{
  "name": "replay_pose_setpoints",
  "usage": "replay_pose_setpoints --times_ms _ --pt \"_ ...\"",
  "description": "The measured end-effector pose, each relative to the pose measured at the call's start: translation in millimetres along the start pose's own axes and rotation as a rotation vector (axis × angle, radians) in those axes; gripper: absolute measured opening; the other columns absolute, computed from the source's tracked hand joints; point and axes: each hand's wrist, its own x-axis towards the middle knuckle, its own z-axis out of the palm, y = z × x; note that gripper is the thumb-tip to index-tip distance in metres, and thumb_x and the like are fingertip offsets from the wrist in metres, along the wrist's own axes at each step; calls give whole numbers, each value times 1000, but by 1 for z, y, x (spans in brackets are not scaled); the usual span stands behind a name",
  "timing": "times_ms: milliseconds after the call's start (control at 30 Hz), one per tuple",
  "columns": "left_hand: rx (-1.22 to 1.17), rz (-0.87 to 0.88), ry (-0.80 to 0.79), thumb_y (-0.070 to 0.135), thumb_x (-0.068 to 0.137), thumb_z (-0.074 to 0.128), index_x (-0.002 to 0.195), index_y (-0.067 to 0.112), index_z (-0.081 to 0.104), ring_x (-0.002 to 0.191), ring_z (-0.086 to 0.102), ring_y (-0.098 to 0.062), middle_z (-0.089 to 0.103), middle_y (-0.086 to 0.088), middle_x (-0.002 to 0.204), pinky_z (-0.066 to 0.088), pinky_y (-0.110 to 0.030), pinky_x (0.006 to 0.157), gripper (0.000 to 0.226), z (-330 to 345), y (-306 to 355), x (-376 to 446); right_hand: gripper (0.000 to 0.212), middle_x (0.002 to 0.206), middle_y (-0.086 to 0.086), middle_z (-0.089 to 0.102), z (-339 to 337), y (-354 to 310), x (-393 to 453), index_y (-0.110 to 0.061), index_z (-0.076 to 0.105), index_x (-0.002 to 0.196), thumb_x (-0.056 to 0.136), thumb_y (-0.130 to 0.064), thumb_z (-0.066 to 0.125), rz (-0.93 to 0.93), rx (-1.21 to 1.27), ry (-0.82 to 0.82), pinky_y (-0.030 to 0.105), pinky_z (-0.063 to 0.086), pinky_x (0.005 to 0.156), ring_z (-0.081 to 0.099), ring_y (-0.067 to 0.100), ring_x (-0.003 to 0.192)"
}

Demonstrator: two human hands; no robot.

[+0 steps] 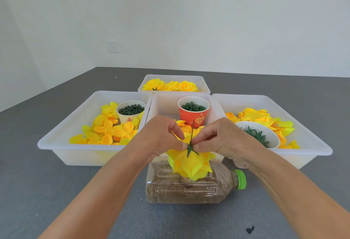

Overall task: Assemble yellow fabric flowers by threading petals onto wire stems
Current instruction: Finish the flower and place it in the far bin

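flower: half-built yellow fabric flower (189,163) held face-down just above the clear plastic bottle of brown grain (189,189), thin green wire stem (192,132) pointing up out of its back
calyx: green star-shaped plastic calyx (191,148) threaded on the stem, seated against the flower's back
left hand (162,136): fingers curled, thumb and forefinger pinching the calyx and petals from the left
right hand (223,140): fingers curled, fingertips pinching at the stem base and calyx from the right
bottle: lying on its side on the grey tabletop (56,182), green cap (241,179) to the right
behind bottle: white plastic tray (164,104) holding a red paper cup of green wire rings (193,113)
left of bottle: white tray of loose yellow petals (106,130) plus a white paper cup of dark green pins (130,112)
right of bottle: white tray of larger yellow petals (261,117) plus a white bowl of green calyx pieces (257,134)
far behind bottle: white tray of finished yellow flowers (170,85)
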Motion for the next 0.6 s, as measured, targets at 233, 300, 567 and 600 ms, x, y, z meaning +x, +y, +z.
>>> replay_pose_setpoints --times_ms 233,300,567,600 --pt "-137 35 13 -4 72 74 75 8 71 59 51 -9 60 -1 61 40 -10 52 12 -7 -9 -3 16 83 10 73 -5 -1 -1 -17 76 74 73 -1 76 -39 35 -8 37 51 83 63 15 78" --pt "-156 75 24 -3 72 74 74 10 73 61 53 -8 64 0 63 43 -12 57 13 -7 -9 -5 12 80 12 73 -2 -1 -2 -14 76 74 72 -2 76 -76 -4 -30 38 52 78 60 14 72" --pt "-112 190 55 12 66 82 75 20 76 72 59 -20 72 -10 76 51 -45 78 13 3 -6 -8 7 71 9 72 4 3 2 -16 75 67 72 -12 79 -164 -88 17 33 50 67 57 10 65" --pt "-116 197 48 11 66 82 73 22 76 72 60 -21 72 -8 74 51 -46 78 14 3 -7 -9 10 70 8 72 4 4 2 -18 74 65 71 -12 80 -175 -92 18 34 51 68 58 10 65"
